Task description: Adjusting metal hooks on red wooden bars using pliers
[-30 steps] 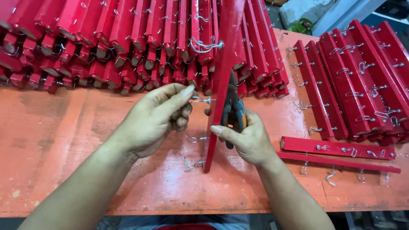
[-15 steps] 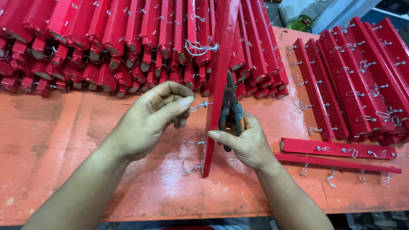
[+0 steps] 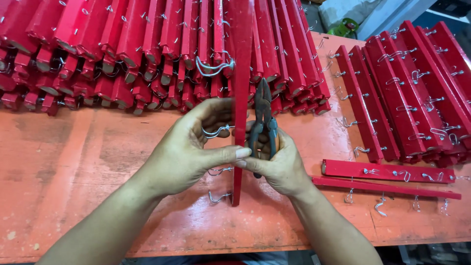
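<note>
A long red wooden strip (image 3: 241,64) stands on edge in the middle of the red table (image 3: 68,162), with metal hooks (image 3: 214,66) sticking out of its left face. My left hand (image 3: 189,149) holds the strip from the left, thumb pressed on its near edge and fingers curled around one hook (image 3: 216,131). My right hand (image 3: 279,164) is on the strip's right side. It grips a pair of pliers (image 3: 263,118) with dark jaws pointing away from me, close against the strip.
A big heap of red strips with hooks (image 3: 122,44) fills the far left and centre. Another stack (image 3: 417,93) lies at the right. Two single strips (image 3: 387,172) lie flat near the right front edge. Green and white items (image 3: 346,24) sit beyond the table.
The view has come closer. My left hand has slid in against the strip and curled around a hook. The pliers have risen along the strip's right side.
</note>
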